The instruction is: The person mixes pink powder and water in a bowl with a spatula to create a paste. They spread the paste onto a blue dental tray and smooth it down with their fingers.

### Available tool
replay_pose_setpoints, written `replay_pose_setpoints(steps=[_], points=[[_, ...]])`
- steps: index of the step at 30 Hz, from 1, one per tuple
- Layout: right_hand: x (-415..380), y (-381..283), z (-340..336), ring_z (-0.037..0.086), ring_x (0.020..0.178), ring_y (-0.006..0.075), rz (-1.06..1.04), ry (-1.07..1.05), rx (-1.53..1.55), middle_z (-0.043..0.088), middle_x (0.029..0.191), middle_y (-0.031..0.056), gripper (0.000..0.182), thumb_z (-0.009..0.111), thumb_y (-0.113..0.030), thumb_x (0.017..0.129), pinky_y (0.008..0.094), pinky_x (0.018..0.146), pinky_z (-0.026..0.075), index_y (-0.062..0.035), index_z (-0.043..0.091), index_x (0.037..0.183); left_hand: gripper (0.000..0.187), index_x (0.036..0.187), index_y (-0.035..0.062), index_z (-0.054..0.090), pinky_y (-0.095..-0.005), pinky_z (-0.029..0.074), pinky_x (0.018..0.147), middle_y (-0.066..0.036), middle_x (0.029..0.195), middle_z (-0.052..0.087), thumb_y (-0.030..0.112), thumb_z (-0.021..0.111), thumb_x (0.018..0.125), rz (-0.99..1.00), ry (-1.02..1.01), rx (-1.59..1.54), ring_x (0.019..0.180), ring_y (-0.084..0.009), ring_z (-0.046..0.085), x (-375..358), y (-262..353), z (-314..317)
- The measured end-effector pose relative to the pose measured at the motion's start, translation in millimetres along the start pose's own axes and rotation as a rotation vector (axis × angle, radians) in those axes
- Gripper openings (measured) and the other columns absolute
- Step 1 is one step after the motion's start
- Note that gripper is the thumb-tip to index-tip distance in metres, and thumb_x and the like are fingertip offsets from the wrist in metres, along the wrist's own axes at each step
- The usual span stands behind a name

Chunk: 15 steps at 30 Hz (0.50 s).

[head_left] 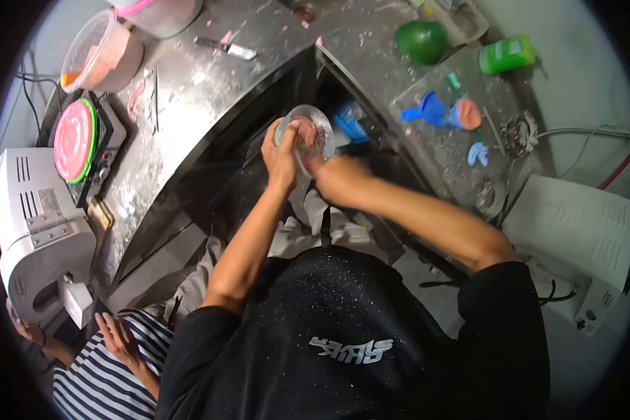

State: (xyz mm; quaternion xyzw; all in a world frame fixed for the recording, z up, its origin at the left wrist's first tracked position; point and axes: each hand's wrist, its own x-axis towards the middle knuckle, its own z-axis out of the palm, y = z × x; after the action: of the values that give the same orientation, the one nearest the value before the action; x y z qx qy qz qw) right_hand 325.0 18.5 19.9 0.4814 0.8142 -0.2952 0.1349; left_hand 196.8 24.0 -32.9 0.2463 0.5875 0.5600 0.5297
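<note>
My left hand (280,159) is closed around the side of a clear bowl (323,126), its thumb over the rim. A lump of pink paste (304,131) sits inside, and the bowl is tilted so its inside faces me. At the bowl's lower right edge is my right hand (339,182), smeared by motion. Its fingers are curled in, and whatever they grip is hidden. Both hands are in front of my body, over the gap between the two worktops.
A knife (227,48) and a tub of pink material (112,59) are on the left worktop. On the right worktop are a green bowl (421,42), a green bottle (507,54) and a blue scoop (427,110). A person in a striped shirt (112,371) is at lower left, beside a white machine (45,210).
</note>
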Motion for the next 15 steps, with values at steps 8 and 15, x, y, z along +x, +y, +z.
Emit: replay_pose_setpoints(steps=[8,15], points=[[5.9,2.2,38.9,0.065,0.068,0.0399,0.006,0.163,0.435,0.064,0.075,0.0242,0.017,0.054,-0.011,0.081,0.0472,0.065,0.051,0.0034,0.063,0.080,0.053,0.113,0.0041,0.061,-0.0290,0.046,0.083,-0.011,0.097,0.064,0.032,0.073,0.069,-0.138,-0.104,0.217,0.088,-0.0180,0.060,-27.6,-62.9,-59.4],[2.6,-20.7,65.9,0.064,0.061,0.0323,-0.046,0.077,0.423,0.063,0.067,0.0208,0.019,0.053,-0.013,0.080,0.0434,0.058,0.049,0.0007,0.065,0.075,0.051,0.113,0.0049,0.060,-0.0295,0.045,0.086,-0.011,0.103,0.065,0.031,0.073,0.071,-0.077,-0.109,0.214,0.094,-0.0193,0.061,-29.5,-52.4,-69.5]])
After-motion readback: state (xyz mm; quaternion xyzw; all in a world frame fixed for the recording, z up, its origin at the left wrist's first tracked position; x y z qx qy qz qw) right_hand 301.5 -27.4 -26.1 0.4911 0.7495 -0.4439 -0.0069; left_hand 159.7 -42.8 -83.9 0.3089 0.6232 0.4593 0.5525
